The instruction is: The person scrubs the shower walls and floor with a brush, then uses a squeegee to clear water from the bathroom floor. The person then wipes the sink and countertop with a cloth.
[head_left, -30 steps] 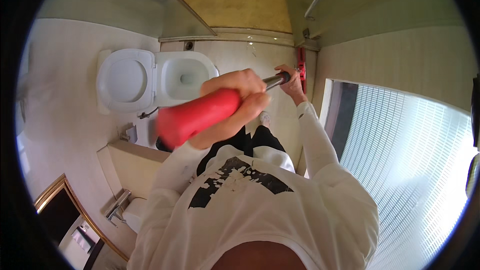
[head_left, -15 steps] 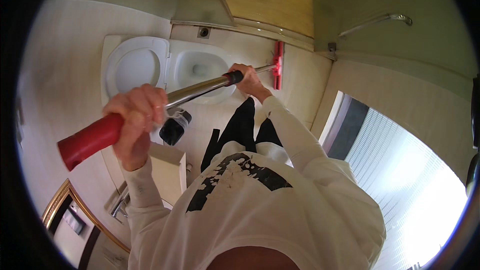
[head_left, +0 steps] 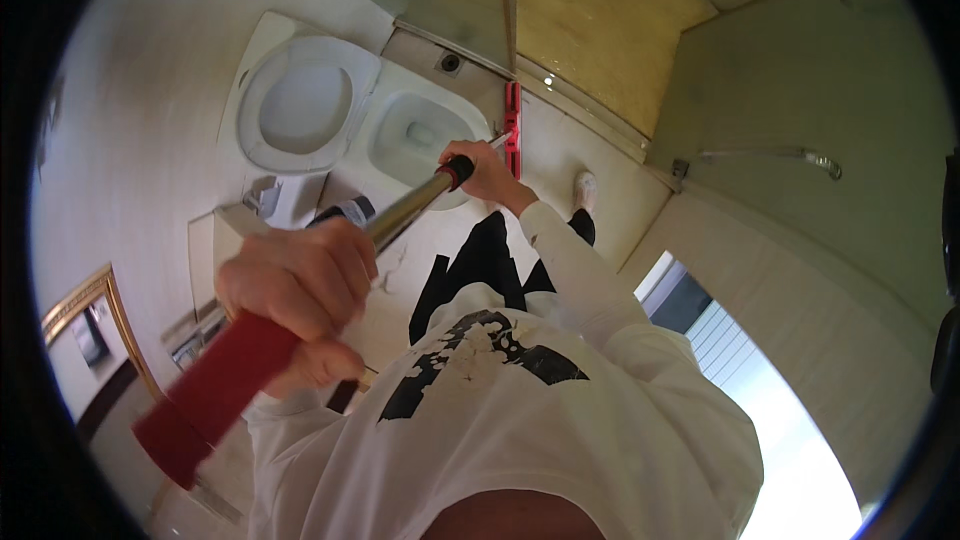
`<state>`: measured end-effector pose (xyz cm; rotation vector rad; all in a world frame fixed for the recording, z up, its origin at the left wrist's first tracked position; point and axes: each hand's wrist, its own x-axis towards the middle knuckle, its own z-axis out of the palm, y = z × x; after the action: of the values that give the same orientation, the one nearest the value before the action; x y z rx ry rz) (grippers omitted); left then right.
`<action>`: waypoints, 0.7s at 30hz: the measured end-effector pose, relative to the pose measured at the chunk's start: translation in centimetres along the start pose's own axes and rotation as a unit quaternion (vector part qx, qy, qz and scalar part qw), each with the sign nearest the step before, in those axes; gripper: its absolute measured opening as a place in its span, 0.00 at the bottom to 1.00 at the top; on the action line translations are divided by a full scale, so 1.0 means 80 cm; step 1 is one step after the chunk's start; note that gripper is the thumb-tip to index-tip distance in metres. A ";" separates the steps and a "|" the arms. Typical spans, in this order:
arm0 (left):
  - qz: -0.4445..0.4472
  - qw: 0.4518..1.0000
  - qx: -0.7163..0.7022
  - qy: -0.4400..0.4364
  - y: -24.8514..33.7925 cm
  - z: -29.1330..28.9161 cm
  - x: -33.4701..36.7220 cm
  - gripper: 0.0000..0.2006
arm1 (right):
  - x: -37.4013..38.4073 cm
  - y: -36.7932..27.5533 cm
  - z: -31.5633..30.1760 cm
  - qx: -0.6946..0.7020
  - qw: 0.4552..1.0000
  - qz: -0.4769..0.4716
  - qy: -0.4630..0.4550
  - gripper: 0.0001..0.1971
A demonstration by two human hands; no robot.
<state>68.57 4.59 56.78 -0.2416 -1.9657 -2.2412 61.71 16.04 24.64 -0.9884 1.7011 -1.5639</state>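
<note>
In the head view, the left hand [head_left: 300, 290] wraps around the upper end of a long-handled floor tool, at its thick red cylindrical grip [head_left: 215, 395]. The right hand [head_left: 485, 180] curls around its shiny metal pole [head_left: 408, 210] lower down, beside a black collar [head_left: 457, 172]; I cannot tell how firmly it presses. The hands are set well apart, probably because the long pole is easier to steer so. The tool's narrow red head [head_left: 513, 130] appears to rest on the pale floor [head_left: 550, 152], just beside the white ceramic toilet [head_left: 420, 135] with raised seat. This toilet limits the room at left; the raised pale sill [head_left: 595, 118] and greenish glass panel [head_left: 440, 0] limit it ahead. A black bin [head_left: 345, 210] is partly hidden behind the left hand, and a whitish shoe [head_left: 585, 190] stands right of the head.
</note>
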 end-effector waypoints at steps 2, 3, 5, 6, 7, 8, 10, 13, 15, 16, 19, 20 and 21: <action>0.022 1.000 -0.003 -0.021 -0.007 0.011 -0.013 0.15 | -0.013 -0.001 -0.005 0.019 1.000 -0.015 -0.012 0.09; 0.037 0.999 -0.006 -0.037 -0.011 0.013 -0.020 0.16 | -0.017 -0.001 -0.008 0.016 0.999 -0.027 -0.022 0.09; -0.056 0.997 -0.052 0.023 0.009 0.040 -0.022 0.19 | -0.029 0.003 -0.016 0.012 0.998 -0.051 -0.038 0.09; -0.045 0.996 -0.065 0.026 0.013 0.059 -0.037 0.22 | -0.040 -0.004 -0.016 0.005 0.996 -0.067 -0.059 0.09; -0.035 0.996 -0.078 0.028 0.014 0.077 -0.056 0.28 | -0.053 -0.009 -0.020 0.012 0.991 -0.066 -0.115 0.09; -0.042 0.991 -0.127 0.027 0.002 0.086 -0.061 0.32 | -0.060 0.001 -0.032 -0.002 0.990 -0.063 -0.128 0.09; -0.067 0.980 -0.171 0.078 0.003 0.122 -0.083 0.40 | -0.077 -0.002 -0.045 -0.019 0.972 -0.033 -0.230 0.10; -0.170 0.962 -0.049 0.206 0.034 0.184 -0.109 0.23 | -0.117 0.008 -0.049 -0.101 0.976 -0.081 -0.173 0.16; -0.320 0.917 -0.028 0.238 0.064 0.227 -0.135 0.19 | -0.146 0.032 -0.045 -0.122 0.983 0.026 -0.138 0.16; -0.392 0.887 -0.019 0.245 0.078 0.242 -0.147 0.19 | -0.156 0.045 -0.041 -0.012 0.956 0.259 -0.136 0.14; -0.623 0.736 -0.100 0.244 0.105 0.347 -0.193 0.41 | -0.199 0.043 -0.021 0.210 0.745 0.625 -0.096 0.20; -0.648 0.691 -0.175 0.268 0.103 0.378 -0.200 0.43 | -0.228 0.064 -0.007 0.242 0.732 0.635 -0.043 0.19; -0.664 0.641 -0.250 0.292 0.096 0.414 -0.217 0.45 | -0.260 0.076 0.009 0.269 0.718 0.641 0.009 0.18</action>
<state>87.88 36.57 64.70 2.2457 -1.0196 -2.7613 72.60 33.41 17.61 0.5193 1.2182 -0.9002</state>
